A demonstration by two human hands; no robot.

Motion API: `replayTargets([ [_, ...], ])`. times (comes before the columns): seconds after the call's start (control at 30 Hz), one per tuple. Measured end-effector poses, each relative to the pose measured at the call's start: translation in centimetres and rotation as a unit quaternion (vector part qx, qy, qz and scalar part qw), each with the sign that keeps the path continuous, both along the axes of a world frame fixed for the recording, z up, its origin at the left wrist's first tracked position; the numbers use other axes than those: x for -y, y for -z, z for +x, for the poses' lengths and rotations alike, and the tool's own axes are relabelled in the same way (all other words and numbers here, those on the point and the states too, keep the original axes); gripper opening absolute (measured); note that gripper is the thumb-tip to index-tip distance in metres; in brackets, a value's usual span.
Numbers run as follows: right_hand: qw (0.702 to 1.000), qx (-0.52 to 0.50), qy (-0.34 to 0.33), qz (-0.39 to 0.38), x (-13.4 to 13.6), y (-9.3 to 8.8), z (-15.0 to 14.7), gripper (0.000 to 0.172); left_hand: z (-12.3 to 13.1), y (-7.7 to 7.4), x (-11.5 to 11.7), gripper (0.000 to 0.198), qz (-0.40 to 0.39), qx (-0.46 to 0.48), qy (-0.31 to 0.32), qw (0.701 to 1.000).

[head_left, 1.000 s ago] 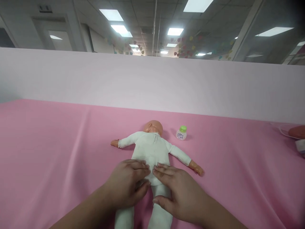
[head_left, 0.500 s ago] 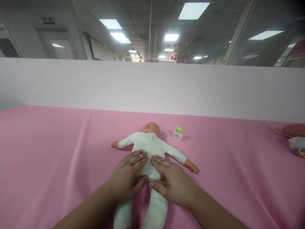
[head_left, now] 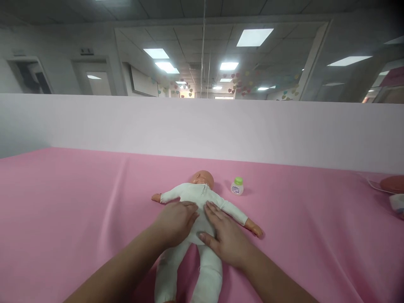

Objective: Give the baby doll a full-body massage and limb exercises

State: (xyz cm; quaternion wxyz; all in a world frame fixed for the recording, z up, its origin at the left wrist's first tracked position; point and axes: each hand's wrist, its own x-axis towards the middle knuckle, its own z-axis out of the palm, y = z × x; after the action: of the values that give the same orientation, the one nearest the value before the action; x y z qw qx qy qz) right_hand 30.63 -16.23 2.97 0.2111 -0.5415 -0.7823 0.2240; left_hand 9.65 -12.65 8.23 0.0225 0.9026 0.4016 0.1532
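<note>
A baby doll (head_left: 200, 223) with a soft white cloth body and a plastic head lies on its back on the pink sheet, arms spread and head away from me. My left hand (head_left: 176, 221) rests on the left side of its belly, fingers together and a little bent, thumb close beside them. On the right side of the belly lies my right hand (head_left: 227, 235), fingers stretched out and thumb apart. Neither hand grips anything. A small clear bottle (head_left: 237, 187) with a green cap stands right of the doll's head.
The pink sheet (head_left: 78, 210) covers the surface, with some creases. A low white wall (head_left: 202, 126) runs along the back, with glass or a mirror above it. At the right edge lie an orange-brown object (head_left: 393, 184) and a white item (head_left: 397, 203), both partly cut off.
My left hand has slid up and inward on the doll's belly, its fingers more bent. My right hand has shifted slightly up. The view has tilted upward.
</note>
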Motion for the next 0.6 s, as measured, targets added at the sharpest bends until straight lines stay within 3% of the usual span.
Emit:
replayTargets([
  [0.3, 0.999, 0.018, -0.024, -0.03, -0.2, 0.4, -0.1, 0.093, 0.6, 3.4, -1.4, 0.046, 0.023, -0.019, 0.016, 0.999],
  [0.6, 1.0, -0.004, 0.003, 0.009, -0.7, 1.0, -0.2, 0.091, 0.5, 3.6, -1.5, 0.044, 0.003, 0.015, 0.003, 1.0],
])
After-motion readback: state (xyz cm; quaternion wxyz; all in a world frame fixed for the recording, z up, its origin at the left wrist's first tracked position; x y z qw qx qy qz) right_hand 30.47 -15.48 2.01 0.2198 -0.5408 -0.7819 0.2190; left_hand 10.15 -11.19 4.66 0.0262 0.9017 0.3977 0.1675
